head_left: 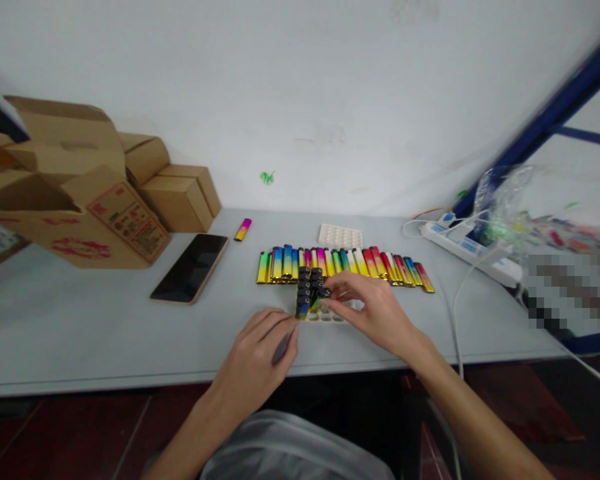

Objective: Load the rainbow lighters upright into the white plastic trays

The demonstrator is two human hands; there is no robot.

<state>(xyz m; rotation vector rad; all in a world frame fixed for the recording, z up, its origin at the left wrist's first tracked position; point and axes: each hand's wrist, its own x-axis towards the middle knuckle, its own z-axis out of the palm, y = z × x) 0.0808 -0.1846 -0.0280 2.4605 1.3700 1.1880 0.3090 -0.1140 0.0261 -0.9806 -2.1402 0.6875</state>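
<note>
A white tray with round holes lies near the front of the table. Two rows of lighters stand upright in its left part, black tops upward. My right hand is closed, its thumb and fingers pinching a lighter by the black top beside the second row. My left hand has curled fingers, with its fingertips at the tray's front left corner. Behind the tray lies a long row of shiny lighters in many colours, partly hidden by my right hand.
At the back is another white holed tray. One pink and yellow lighter lies apart. A dark phone and cardboard boxes are on the left. On the right are a power strip, white cables and clear plastic.
</note>
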